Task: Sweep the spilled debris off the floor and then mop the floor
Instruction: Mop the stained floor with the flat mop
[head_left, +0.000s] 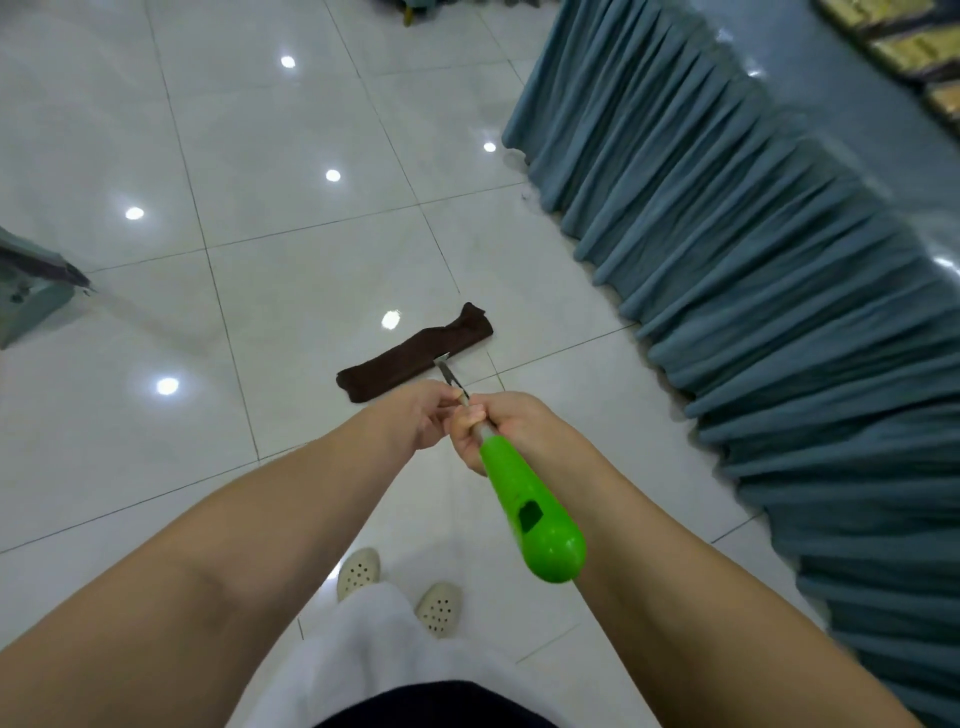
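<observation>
**A:** ok so where's the mop at right now?

**B:** Centre of the frame. The mop (415, 352) has a dark brown pad lying flat on the white tile floor (291, 218), angled from lower left up to the right. Thin metal pole runs from the pad back toward me and ends in a fat green grip (530, 514) in the lower middle.

**A:** and the hands?

**B:** Both on the pole, close together. My right hand (498, 426) is curled round the pole just above the green grip. My left hand (423, 415) sits just ahead of it, fingers pinching the pole a bit nearer the pad.

**A:** anything else around?

**B:** Pleated teal skirt (753, 291) hanging down the right side, its hem near the pad's right end but not touching. Something teal and blurry at the left edge, can't tell what. My cream shoes (358, 571) are at the bottom, well behind the pad. I can't make out any debris on the tiles, just ceiling-light reflections.
</observation>
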